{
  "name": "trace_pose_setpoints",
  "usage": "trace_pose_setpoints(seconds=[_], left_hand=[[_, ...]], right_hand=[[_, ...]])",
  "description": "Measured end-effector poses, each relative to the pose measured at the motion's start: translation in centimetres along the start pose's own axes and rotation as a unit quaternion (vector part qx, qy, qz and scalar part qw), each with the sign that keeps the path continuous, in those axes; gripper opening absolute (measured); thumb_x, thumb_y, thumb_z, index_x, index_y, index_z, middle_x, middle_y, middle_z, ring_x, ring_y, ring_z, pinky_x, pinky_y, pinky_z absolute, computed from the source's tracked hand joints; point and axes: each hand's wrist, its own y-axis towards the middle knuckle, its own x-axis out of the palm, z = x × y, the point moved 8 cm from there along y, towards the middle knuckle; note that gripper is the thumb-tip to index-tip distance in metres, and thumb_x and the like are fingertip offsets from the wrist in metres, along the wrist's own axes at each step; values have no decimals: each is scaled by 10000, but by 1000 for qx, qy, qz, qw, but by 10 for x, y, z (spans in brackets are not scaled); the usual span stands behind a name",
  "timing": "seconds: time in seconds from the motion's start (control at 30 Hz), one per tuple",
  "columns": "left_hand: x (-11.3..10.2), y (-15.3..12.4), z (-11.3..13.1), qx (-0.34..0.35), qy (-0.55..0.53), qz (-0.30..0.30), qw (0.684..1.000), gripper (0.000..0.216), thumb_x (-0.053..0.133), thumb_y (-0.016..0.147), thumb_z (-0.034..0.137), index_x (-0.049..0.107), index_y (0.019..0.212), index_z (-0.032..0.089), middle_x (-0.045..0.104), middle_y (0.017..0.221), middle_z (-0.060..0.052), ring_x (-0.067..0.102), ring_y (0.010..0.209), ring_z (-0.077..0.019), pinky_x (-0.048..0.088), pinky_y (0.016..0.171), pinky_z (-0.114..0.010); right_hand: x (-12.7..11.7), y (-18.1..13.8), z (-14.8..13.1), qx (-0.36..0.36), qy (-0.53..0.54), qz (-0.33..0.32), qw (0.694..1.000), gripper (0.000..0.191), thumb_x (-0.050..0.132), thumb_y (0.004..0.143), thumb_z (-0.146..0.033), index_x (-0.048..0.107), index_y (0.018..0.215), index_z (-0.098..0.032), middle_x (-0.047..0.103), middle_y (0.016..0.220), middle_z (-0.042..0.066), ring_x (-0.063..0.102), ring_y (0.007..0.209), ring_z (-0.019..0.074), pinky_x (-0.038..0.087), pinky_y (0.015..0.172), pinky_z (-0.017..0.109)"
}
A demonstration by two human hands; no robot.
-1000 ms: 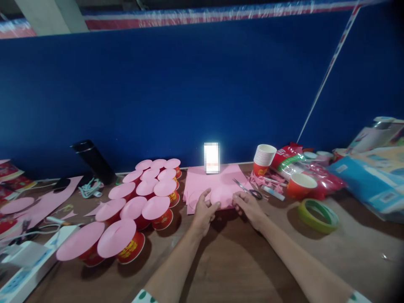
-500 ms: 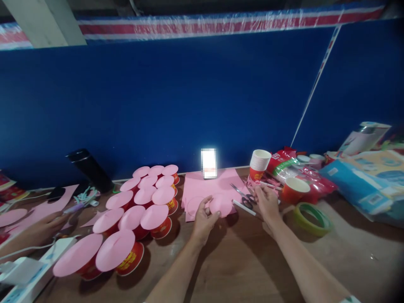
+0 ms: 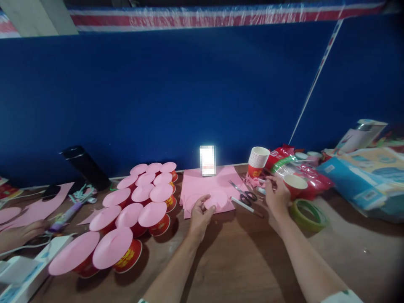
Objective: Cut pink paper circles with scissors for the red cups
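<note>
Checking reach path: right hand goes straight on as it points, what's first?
Likely the pink paper scraps just off the fingers of the right hand, then the stack of paper cups behind them. Depth is unclear; the single red cup sits right of that line.

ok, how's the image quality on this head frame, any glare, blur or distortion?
Head view: dim overall, the glowing white rectangle by the blue wall is blown out and pixelated; wide-angle distortion bows the red-and-white strip on top; the lower-right corner darkens; left hand and right hand look fairly sharp, casting soft shadows on the brown wooden table.
</note>
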Motion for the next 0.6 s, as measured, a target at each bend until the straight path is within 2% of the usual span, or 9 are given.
trace_pose_setpoints(seconds=[0.07, 0.1, 0.17, 0.23, 0.3, 0.37, 0.43, 0.6], left_hand=[[0, 0, 0, 4, 2, 0, 1000, 569, 686, 642, 371, 482, 1135, 172, 417, 583, 81, 247, 384, -11, 192, 361, -156], [-1, 1, 1, 7, 4, 1, 1000, 560, 684, 646, 368, 486, 1131, 171, 409, 582, 82, 250, 386, -12, 195, 363, -157], [-2, 1, 1, 15, 10, 8, 1000, 535, 679, 656, 363, 497, 1119, 168, 378, 574, 86, 258, 390, -16, 203, 366, -158], [-5, 2, 2, 19, 20, 20, 999, 501, 672, 664, 369, 518, 1092, 160, 337, 557, 92, 261, 390, -20, 208, 367, -161], [-7, 2, 1, 19, 29, 29, 999, 479, 668, 668, 382, 535, 1068, 154, 337, 550, 91, 261, 386, -22, 210, 367, -164], [-8, 2, 2, 21, 42, 34, 998, 464, 663, 670, 382, 547, 1053, 147, 357, 544, 88, 275, 390, -27, 222, 373, -165], [-5, 1, 2, 27, 66, 23, 997, 444, 650, 683, 370, 556, 1051, 140, 381, 533, 82, 316, 400, -37, 255, 389, -167], [9, 0, 0, 47, 146, -61, 986, 400, 622, 702, 315, 570, 1048, 120, 521, 572, 28, 475, 472, -86, 366, 479, -206]], right_hand=[[-5, 2, 0, 11, 5, 13, 1000, 323, 429, 814, -342, 621, 957, -125, 665, 857, 130, 595, 703, 213, 452, 672, 317], [0, 1, -1, 6, 8, -14, 1000, 317, 434, 815, -354, 624, 934, -130, 665, 836, 124, 593, 701, 213, 449, 663, 315], [21, -5, -9, -34, 14, -142, 989, 289, 464, 809, -386, 632, 868, -158, 666, 787, 95, 592, 686, 206, 438, 642, 302], [49, -25, -20, -97, -5, -307, 947, 238, 537, 771, -411, 633, 804, -196, 662, 732, 52, 583, 649, 192, 412, 600, 282], [64, -46, -26, -146, -60, -401, 903, 195, 625, 704, -402, 625, 777, -222, 655, 720, 24, 572, 639, 187, 372, 564, 265], [69, -56, -30, -174, -108, -419, 885, 160, 639, 695, -360, 609, 780, -227, 653, 754, 21, 570, 674, 188, 346, 563, 257], [69, -60, -32, -189, -141, -413, 880, 108, 593, 736, -317, 593, 788, -222, 651, 785, 32, 571, 704, 188, 337, 574, 256], [67, -57, -32, -181, -158, -389, 890, 112, 521, 776, -312, 568, 753, -213, 644, 752, 42, 564, 675, 183, 327, 564, 261]])
